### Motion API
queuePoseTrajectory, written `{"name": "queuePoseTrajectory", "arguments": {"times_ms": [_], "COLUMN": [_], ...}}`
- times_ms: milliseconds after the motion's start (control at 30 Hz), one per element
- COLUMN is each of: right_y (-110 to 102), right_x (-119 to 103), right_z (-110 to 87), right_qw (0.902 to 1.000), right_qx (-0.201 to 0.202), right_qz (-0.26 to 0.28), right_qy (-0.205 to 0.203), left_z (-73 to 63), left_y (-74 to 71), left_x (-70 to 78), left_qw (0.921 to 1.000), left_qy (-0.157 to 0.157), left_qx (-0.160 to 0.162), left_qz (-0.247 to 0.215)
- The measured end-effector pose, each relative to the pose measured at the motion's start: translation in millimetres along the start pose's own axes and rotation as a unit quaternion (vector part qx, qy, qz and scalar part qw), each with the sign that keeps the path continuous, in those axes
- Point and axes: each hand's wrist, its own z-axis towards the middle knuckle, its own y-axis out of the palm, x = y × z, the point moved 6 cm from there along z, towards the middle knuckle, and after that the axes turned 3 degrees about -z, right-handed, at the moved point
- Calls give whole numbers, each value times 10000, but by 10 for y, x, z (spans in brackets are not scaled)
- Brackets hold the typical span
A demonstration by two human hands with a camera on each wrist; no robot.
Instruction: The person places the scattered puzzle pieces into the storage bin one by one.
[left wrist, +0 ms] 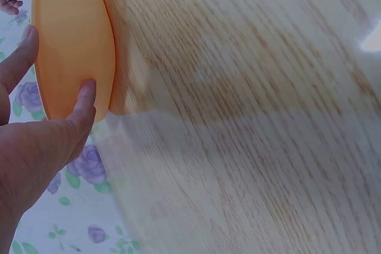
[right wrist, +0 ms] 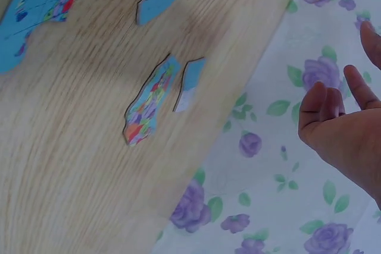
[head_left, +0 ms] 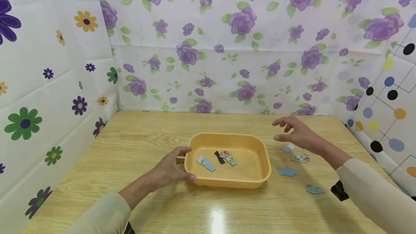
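My left hand (head_left: 169, 167) holds the left end of a yellow-orange plastic tray (head_left: 227, 182), its thumb at the near corner and fingers at the left rim. In the left wrist view the fingers touch the tray's outer wall (left wrist: 74, 34). Inside the tray lie a light blue puzzle piece (head_left: 206, 164), a black piece (head_left: 219, 157) and a multicoloured piece (head_left: 229, 157). My right hand (head_left: 297, 133) hovers right of the tray, fingers loosely bent, holding nothing. Below it lie a small blue-and-white piece (head_left: 287, 148) and a multicoloured piece (right wrist: 150, 104).
Two more blue pieces lie nearer on the table's right side, one wavy (head_left: 287, 171) and one (head_left: 314, 189) close to the right sleeve. The wood-grain table (head_left: 146, 125) meets a floral-patterned cloth (head_left: 208, 64) at its back, with patterned sheets on both sides.
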Motion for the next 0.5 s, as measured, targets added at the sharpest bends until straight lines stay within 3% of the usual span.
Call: {"name": "queuePoseTrajectory", "arguments": {"times_ms": [500], "right_y": [-106], "right_x": [351], "right_z": [-246], "right_qw": [9995], "right_qx": [37], "right_qz": [-118], "right_qy": [294], "left_z": [-4], "left_y": [-1], "left_x": [-1], "left_qw": [9998], "left_qy": [92], "left_qx": [-171], "left_qz": [-99]}}
